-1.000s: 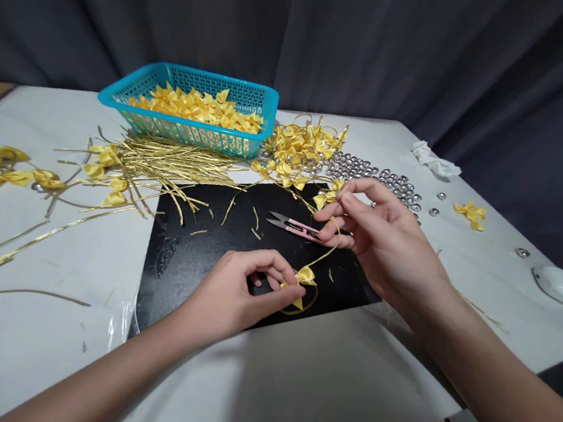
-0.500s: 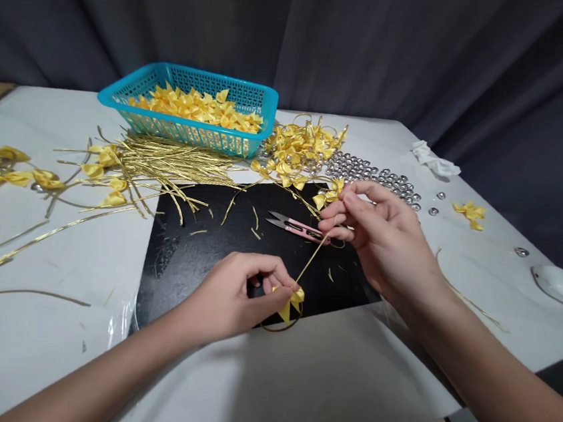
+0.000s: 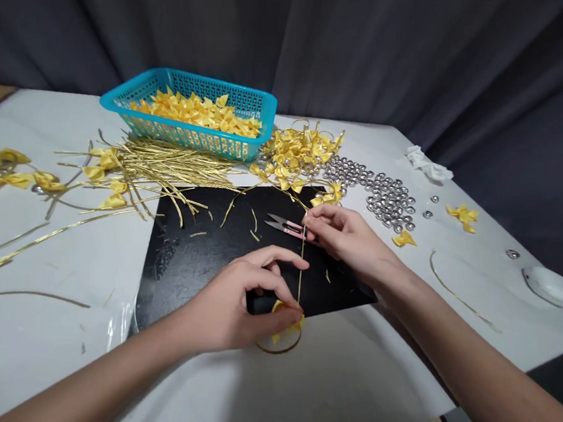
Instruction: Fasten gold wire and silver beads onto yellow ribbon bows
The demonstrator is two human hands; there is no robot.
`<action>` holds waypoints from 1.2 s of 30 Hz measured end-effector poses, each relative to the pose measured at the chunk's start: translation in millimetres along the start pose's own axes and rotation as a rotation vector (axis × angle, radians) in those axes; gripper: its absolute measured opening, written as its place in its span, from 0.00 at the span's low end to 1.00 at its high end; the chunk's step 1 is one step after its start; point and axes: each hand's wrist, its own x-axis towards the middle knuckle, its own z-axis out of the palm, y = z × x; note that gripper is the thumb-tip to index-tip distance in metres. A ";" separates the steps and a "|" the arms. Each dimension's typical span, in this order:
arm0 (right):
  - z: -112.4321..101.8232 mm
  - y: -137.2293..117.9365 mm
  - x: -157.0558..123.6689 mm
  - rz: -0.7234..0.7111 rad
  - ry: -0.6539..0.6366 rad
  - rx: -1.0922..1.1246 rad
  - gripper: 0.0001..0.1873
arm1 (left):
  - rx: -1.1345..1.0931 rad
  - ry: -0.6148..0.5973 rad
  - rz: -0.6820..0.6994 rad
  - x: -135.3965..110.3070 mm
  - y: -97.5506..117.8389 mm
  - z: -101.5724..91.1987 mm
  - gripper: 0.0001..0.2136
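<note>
a yellow satin ribbon bow, mostly hidden by the thumb, sits pinched in the left hand over the near edge of the flat black mat, lower than half a second ago. its long axis i cannot tell; its thin gold cord runs taut toward between 12 and 1 o'clock, steeper than before, a loop bulging to 7 o'clock. the right hand, shifted left, grasps the cord's upper end by the pink-handled metal snips. a turquoise plastic basket stands at 11 o'clock.
</note>
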 end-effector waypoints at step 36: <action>-14.0 -24.4 -17.6 0.124 -0.151 0.106 0.16 | -0.431 0.179 -0.475 5.5 1.9 -1.3 0.09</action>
